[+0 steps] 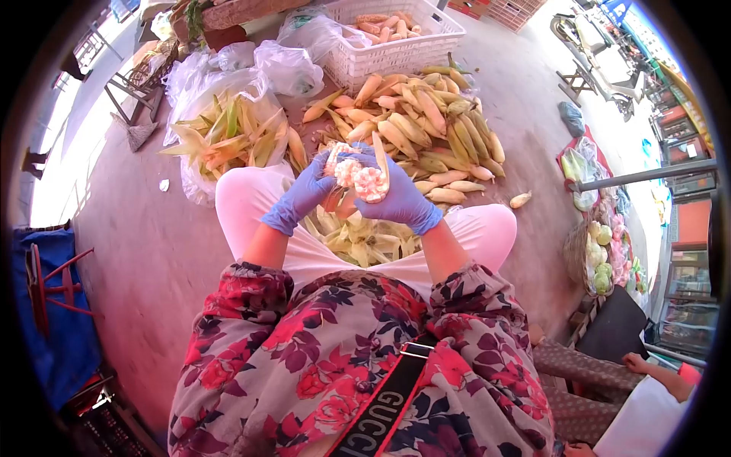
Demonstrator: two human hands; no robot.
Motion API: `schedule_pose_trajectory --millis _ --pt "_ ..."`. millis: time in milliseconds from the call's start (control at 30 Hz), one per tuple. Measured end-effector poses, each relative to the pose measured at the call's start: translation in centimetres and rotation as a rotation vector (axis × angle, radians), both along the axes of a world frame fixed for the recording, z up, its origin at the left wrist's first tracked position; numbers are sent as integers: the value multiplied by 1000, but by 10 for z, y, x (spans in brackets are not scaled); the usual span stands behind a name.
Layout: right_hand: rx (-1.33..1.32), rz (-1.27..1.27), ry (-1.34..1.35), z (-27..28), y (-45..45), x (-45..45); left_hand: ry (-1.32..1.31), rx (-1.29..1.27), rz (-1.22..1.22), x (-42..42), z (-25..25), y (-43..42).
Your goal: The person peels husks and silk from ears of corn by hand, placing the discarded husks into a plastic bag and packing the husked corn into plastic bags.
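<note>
Between my hands is a partly husked corn cob (361, 178) with pale, pinkish-white kernels. A strip of husk stands up on its right side. My left hand (308, 194), in a blue glove, closes on the cob from the left. My right hand (402, 196), gloved the same way, wraps the cob and its husk from the right. Stripped husks (365, 240) lie in my lap below the hands. Just beyond them is a large heap of unhusked corn ears (426, 126).
A white plastic crate (403, 55) with husked cobs stands behind the heap. To the left sits a plastic bag full of husks (232, 137). A single ear (521, 199) lies by my right knee. Vegetables (600, 259) line the right side, and a seated person's hand (634, 363) shows lower right.
</note>
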State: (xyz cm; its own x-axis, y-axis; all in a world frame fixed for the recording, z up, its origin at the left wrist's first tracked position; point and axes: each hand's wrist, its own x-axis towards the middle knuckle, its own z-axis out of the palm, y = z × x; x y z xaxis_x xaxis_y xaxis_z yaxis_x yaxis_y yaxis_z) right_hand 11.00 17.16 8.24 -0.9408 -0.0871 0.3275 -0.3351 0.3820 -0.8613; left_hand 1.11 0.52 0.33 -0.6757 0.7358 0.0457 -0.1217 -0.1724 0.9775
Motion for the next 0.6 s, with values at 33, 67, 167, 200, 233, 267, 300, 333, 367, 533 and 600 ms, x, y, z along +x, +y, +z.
schedule_pose_trajectory --millis 33,67,167,200,233,267,300,333,367,533,600 --pt "180 -93 149 -9 -1 -2 -107 45 -34 2 10 2" --pt "107 -152 82 -18 -1 -2 -256 75 40 6 9 4" --pt "-108 -196 -240 -53 6 1 -696 160 246 -8 -43 10" --pt "-356 -129 -316 -43 3 11 -849 258 379 -17 -57 17" --pt "-532 -86 -340 -60 6 17 -946 283 420 -29 -88 14" --pt "-457 -42 -441 -76 18 23 -1044 257 443 -32 -102 15" --pt "-612 -9 -484 -76 23 28 -1256 240 506 -37 -131 18" --pt "-728 31 -536 -83 33 32 -1341 15 453 -42 -159 17" --pt "-801 -24 -536 -88 41 34 -1478 -168 389 -38 -142 29" --pt "-1014 -263 -519 -102 75 30 -1335 133 -45 -152 -160 105" --pt "-1033 -293 -556 -94 87 25 -915 291 155 -194 -40 148"
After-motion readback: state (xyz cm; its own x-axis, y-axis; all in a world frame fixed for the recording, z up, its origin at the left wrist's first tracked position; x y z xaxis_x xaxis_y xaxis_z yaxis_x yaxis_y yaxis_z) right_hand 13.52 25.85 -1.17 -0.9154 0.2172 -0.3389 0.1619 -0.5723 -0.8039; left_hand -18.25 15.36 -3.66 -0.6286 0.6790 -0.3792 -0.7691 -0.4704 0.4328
